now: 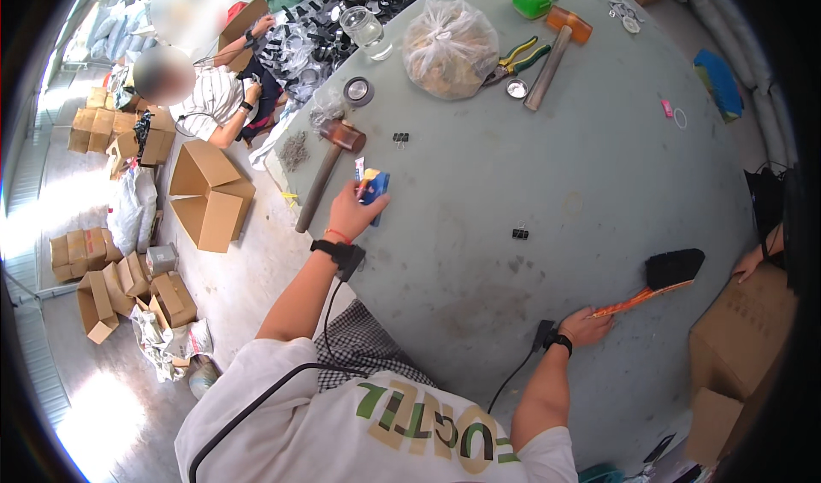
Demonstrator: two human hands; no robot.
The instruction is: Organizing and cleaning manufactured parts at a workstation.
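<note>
My right hand (pixel 586 327) is closed round the orange handle of a brush (pixel 671 271), whose black bristles point away to the right above the table. On the table's left side my left hand (pixel 351 213) grips a small blue and yellow packet (pixel 375 188) between thumb and fingers. A small white and red tube (pixel 359 168) shows just beyond those fingers. Left of that hand lies a mallet (pixel 323 178) with a brown head. One black binder clip (pixel 400 139) rests beyond the packet, and another binder clip (pixel 520 233) sits between my hands.
On the grey table (pixel 479 312) are a tied plastic bag (pixel 451 51), pliers (pixel 523 62), a second mallet (pixel 552 64), a tape roll (pixel 358 91) and a glass jar (pixel 366 34). Cardboard boxes (pixel 744 333) stand at right, near another person's hand (pixel 748 263). Two people work at left.
</note>
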